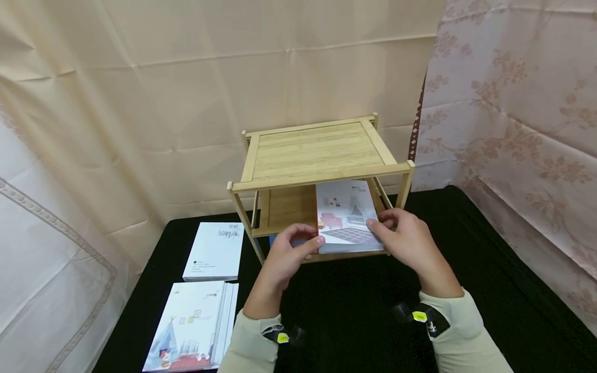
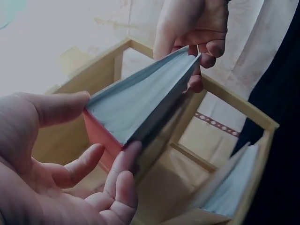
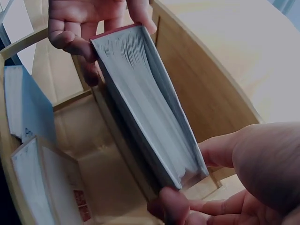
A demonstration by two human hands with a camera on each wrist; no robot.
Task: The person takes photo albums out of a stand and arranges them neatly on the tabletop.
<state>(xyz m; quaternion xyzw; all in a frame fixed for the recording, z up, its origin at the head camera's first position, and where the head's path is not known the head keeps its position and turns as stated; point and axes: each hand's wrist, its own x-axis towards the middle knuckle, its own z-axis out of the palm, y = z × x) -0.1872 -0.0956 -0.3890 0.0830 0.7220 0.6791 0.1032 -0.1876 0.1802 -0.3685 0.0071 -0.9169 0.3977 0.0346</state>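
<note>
With left hand (image 1: 293, 255) at eight o'clock and right hand (image 1: 410, 235) at four, pinching illustrated hardcover book (image 1: 347, 215) between, above middle shelf (image 1: 290, 207) of bamboo rack (image 1: 312, 153). Best kept level, clear of top rail (image 1: 322, 177).

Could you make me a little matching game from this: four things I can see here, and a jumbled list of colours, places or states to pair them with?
Things:
1. Book with the pink armchair
2. Shelf
3. Tabletop
4. Book with the tent

Colours, places, states:
A. Black
B. Lying to the left of the shelf
C. Held between the left hand and the right hand
D. Pale wood, with a flat top

Right pairs: 1-C; 2-D; 3-A; 4-B
</note>
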